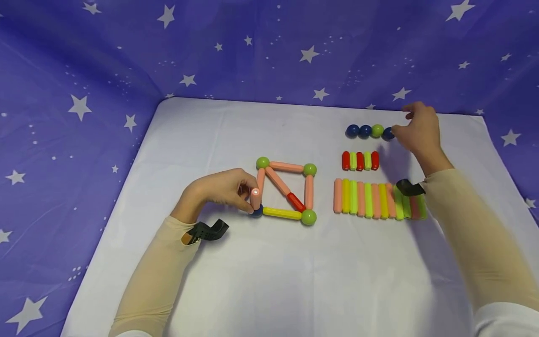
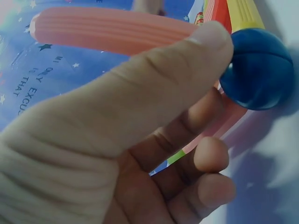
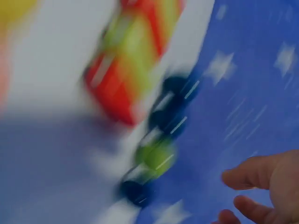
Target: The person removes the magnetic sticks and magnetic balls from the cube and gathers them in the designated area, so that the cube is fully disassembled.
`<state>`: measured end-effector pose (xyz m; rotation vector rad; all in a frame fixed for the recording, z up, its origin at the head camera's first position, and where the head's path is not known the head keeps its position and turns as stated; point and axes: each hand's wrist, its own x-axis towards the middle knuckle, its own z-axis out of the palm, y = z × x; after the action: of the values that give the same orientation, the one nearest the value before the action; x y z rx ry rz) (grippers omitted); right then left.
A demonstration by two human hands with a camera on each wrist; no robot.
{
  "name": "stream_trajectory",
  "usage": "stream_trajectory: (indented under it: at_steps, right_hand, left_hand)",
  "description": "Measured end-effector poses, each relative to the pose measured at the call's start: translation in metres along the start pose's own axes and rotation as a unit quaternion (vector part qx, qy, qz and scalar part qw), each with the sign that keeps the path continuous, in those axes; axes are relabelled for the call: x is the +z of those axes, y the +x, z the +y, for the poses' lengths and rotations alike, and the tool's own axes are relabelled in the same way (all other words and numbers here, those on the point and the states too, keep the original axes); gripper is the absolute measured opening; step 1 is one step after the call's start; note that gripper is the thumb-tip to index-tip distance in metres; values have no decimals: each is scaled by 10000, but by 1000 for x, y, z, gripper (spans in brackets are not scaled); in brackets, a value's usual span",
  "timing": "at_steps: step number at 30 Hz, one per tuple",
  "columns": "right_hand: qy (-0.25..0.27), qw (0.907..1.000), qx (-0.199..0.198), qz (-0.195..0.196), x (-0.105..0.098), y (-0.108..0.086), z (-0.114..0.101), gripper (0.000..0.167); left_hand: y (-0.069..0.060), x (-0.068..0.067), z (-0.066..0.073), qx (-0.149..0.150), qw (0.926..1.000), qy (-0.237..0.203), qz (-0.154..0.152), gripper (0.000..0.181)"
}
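My left hand (image 1: 227, 188) pinches a pink stick (image 1: 255, 198) between thumb and fingers. That stick stands upright at a dark blue ball (image 2: 261, 69), the near left corner of a flat frame of sticks and balls. Green balls (image 1: 309, 216) form the frame's other corners. A yellow stick (image 1: 281, 213) makes its near side, and a pink stick with a short red one (image 1: 296, 202) runs diagonally inside. My right hand (image 1: 418, 128) hovers by the right end of the ball row, fingers parted and holding nothing. Its thumb overlaps the end blue ball (image 1: 388, 134) in the head view; contact is unclear.
Blue balls (image 1: 353, 131) and one green ball (image 1: 377, 130) line up at the back right. Short red and green sticks (image 1: 360, 161) lie below them. Nearer is a row of long sticks (image 1: 368, 200), partly under my right forearm. Starry blue cloth (image 1: 269, 56) rises behind the white table (image 1: 252, 281).
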<state>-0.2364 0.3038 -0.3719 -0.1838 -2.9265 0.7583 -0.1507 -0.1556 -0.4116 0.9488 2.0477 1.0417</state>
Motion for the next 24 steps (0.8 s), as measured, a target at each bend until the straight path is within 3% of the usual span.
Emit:
stream_trajectory:
  at_steps: [3,5,7,10,12,14,16,19,24]
  right_hand:
    - [159,9914,-1263,301,8,-36,-49,43]
    - [425,9740,-2227,16,17,-66,-84,34]
    - [741,9449,-3133,-587,28,-99,-116,31]
    - [814,8915,-4218,-1439,47,-144,-155,39]
    - [545,8636,-4703,-1731,60,-166,-174,43]
    - [205,8465,-5057,-1650,71,-181,-184,36]
    - [58,8445,-5134,-1522,77,-189,-187,23]
    - [220,8555,-4951,-1501,79,-197,-178,11]
    - [706,8728,-4160,-2455,79,-206,-148,6]
  left_hand:
    - [1,2,0,126,9999,94,7,17]
    - [4,4,0,214,9997,127,-15,17]
    - [7,7,1,272,9994,192,-38,17]
    - [10,10,2,307,9993,220,-75,19]
    - [12,11,3,267,9993,261,-70,21]
    - [13,11,4,223,9990,398,-31,21]
    - [15,12,5,172,9983,550,-10,21]
    - [15,12,6,111,9972,739,16,20]
    - [11,12,5,-118,9967,806,-20,20]
